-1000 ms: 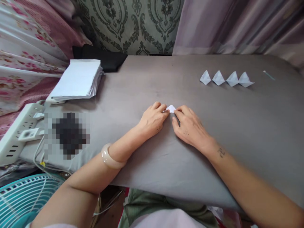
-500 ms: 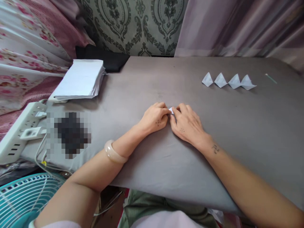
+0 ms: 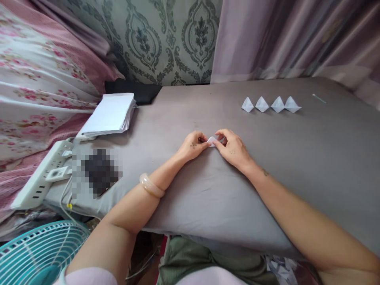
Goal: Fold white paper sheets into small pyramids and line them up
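Fingers pinch folded paper (container below holds white pieces).

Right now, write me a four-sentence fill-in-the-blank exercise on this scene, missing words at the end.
1. The folded paper that the left hand and right hand touch is coloured ____.
2. The row of folded shapes has exactly ____ pieces.
3. The pale bangle is on the ____ arm.
4. The paper stack lies nearer the left hand than the ____ hand.

Missing words: white; four; left; right.

Head-worn view, facing forward and down
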`<action>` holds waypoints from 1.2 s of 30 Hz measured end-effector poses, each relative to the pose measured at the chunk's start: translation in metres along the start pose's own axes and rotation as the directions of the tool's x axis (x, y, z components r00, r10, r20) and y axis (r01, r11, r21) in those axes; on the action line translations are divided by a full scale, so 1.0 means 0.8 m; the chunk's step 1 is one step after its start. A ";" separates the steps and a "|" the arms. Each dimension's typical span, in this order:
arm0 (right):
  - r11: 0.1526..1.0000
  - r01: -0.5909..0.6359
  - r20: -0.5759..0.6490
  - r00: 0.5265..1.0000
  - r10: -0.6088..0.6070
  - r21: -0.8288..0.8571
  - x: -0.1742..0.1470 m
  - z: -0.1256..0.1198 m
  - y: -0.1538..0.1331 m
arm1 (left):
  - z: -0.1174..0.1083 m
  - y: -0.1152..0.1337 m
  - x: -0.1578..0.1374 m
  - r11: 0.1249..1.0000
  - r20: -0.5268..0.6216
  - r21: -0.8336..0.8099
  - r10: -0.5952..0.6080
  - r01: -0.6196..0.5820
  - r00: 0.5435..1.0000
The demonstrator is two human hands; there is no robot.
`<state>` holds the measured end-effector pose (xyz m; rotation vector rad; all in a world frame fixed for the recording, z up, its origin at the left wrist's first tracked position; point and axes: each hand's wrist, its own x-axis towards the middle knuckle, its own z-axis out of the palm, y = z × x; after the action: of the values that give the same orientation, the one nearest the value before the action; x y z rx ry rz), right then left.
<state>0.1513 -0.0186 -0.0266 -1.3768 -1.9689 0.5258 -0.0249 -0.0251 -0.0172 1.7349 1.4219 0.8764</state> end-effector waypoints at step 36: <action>0.713 -0.229 0.130 0.973 0.191 0.663 -0.012 -0.033 -0.052 | 0.001 0.034 -0.031 0.726 -0.044 -0.683 -0.157 0.085 0.987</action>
<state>0.1450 -0.0439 0.0163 -1.1030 -1.4141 1.2584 -0.0147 -0.0532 0.0038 1.0324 1.0527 1.2330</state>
